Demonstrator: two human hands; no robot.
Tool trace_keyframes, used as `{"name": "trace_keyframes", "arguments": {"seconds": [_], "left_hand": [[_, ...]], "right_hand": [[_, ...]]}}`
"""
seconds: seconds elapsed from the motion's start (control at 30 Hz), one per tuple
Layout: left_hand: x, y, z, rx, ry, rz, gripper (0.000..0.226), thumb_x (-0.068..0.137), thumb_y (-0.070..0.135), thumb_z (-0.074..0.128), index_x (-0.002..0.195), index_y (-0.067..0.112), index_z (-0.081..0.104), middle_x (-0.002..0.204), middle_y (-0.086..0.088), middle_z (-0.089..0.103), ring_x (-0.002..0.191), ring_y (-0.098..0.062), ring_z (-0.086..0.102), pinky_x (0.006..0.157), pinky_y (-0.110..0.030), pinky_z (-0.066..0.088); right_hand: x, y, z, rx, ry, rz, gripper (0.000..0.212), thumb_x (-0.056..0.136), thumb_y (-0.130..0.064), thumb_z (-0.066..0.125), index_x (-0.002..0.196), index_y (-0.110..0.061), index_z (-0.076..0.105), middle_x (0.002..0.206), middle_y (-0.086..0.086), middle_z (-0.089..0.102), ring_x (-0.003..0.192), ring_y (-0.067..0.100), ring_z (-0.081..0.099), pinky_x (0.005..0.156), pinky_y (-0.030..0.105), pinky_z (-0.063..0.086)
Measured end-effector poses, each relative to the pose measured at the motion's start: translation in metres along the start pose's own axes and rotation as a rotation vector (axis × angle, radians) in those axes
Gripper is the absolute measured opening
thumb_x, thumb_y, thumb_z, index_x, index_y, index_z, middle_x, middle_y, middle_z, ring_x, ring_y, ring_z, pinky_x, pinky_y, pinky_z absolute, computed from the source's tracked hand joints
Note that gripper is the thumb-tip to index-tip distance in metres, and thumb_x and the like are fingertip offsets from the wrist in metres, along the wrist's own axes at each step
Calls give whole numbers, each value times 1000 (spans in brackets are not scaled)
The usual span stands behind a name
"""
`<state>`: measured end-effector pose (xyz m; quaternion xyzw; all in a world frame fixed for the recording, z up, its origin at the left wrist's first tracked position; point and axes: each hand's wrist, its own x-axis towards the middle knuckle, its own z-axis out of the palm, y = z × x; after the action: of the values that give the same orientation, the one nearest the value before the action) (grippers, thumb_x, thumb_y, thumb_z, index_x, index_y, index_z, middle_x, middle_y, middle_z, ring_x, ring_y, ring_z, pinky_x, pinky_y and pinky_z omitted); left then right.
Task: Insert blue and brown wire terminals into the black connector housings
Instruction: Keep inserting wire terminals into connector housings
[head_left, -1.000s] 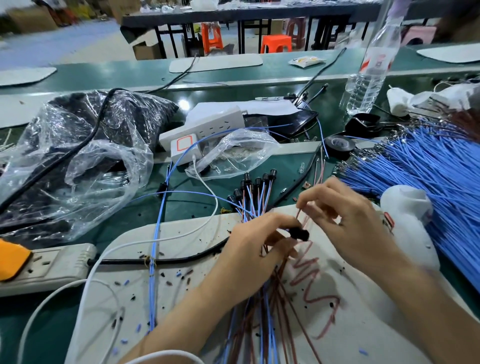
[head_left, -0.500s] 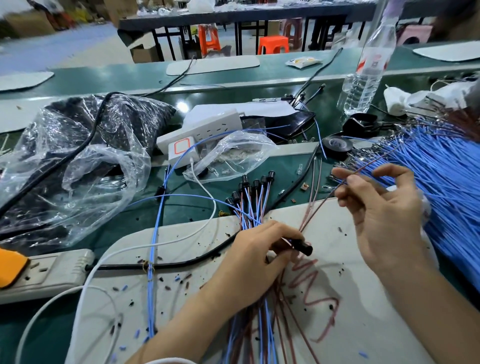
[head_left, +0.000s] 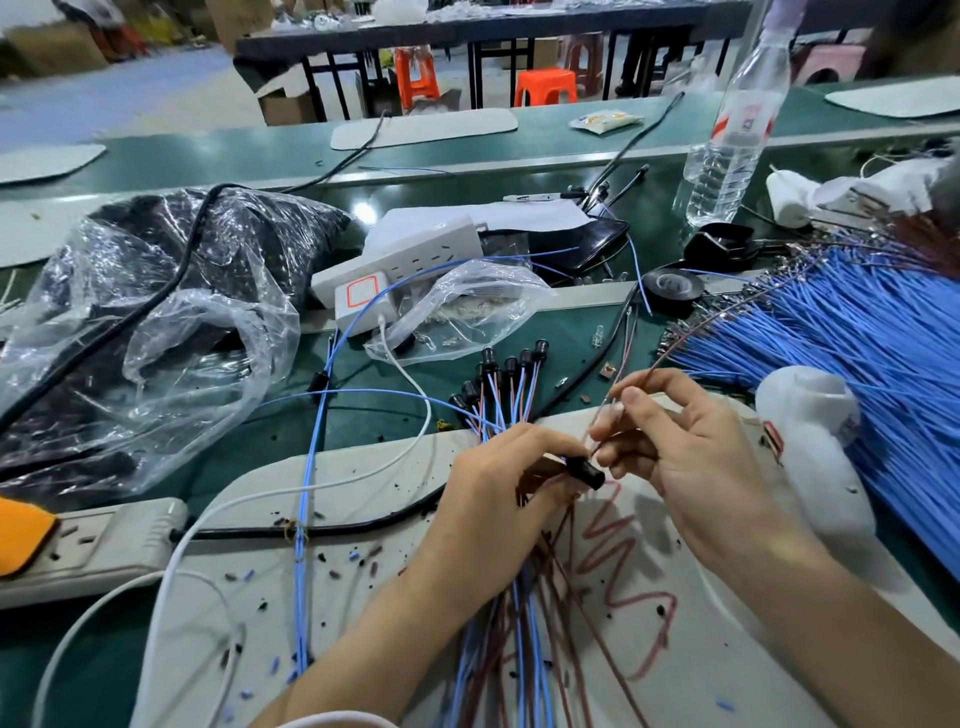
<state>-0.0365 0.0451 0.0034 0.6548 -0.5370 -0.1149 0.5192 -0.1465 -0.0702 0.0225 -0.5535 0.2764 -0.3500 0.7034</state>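
we grip the black connector housing (head_left: 585, 470) in our left hand (head_left: 498, 483); just right of the housing, our right hand (head_left: 680, 441) pinches a brown wire (head_left: 685, 343). blue wires (head_left: 857, 338) lie well right of it.

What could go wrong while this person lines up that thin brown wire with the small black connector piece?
1. The right hand pinches the brown wire just above the black connector housing in the left hand; the thin end might miss the opening or bend.
2. The wire's far end trails toward the blue wire pile and could snag there.
3. The wire bundle under the left hand may tangle.
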Motion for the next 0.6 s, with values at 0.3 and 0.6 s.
{"name": "trace_keyframes", "arguments": {"seconds": [0.3,0.6], "left_hand": [[0,-3,2,-32,100,-107,23,76,-6,73,91,10,69,87,-1,69,77,-2,67,71,-12,50],[-1,1,0,-121,109,-139,22,84,-3,65,95,16,66,84,16,69,74,-9,66,65,-36,57]], "right_hand": [[3,5,-3,-51,133,-110,16,99,-9,46,86,-13,53,61,5,67,47,12,58,44,19,47],[-10,-14,3,-75,59,-439,21,101,-14,43,89,-13,60,70,4,66,55,17,61,52,23,50]]}}
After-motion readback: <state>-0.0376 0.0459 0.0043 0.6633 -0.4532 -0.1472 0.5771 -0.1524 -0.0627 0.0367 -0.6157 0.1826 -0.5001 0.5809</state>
